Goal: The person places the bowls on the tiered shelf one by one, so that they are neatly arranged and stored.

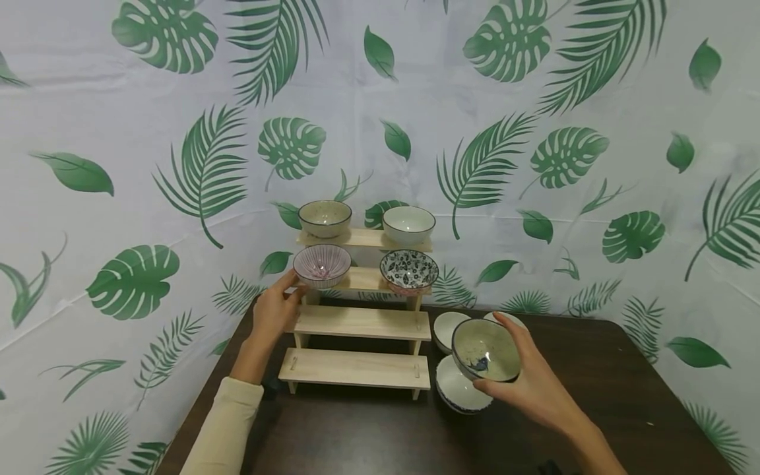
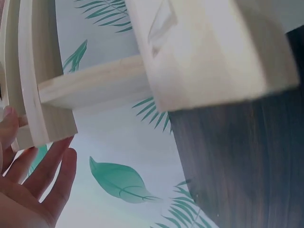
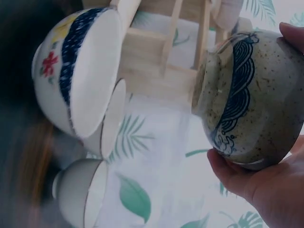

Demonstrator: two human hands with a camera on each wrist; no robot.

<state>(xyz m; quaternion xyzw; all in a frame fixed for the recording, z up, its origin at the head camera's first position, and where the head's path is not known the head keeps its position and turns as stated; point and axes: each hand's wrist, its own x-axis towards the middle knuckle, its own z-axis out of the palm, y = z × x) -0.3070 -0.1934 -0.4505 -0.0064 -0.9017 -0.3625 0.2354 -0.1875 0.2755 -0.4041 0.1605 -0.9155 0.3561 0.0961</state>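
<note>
Held bowl: speckled bowl, in the air right of the wooden stand, above bowls on the dark table
Mouth/foot: mouth up, tilted toward the person; foot down
Axis: round body, foot-to-mouth axis near vertical, leaning
Right hand: clamped on speckled bowl, thumb at near side, fingers at far side; bowl between them
Left hand: at stand's left end, just below purple-striped bowl; fingers apart around shelf end, cannot tell if gripping
Markings: blue wave band outside speckled bowl, dark blue motif inside, detail too small
Below it: white bowl, blue band, red flower outside
</note>
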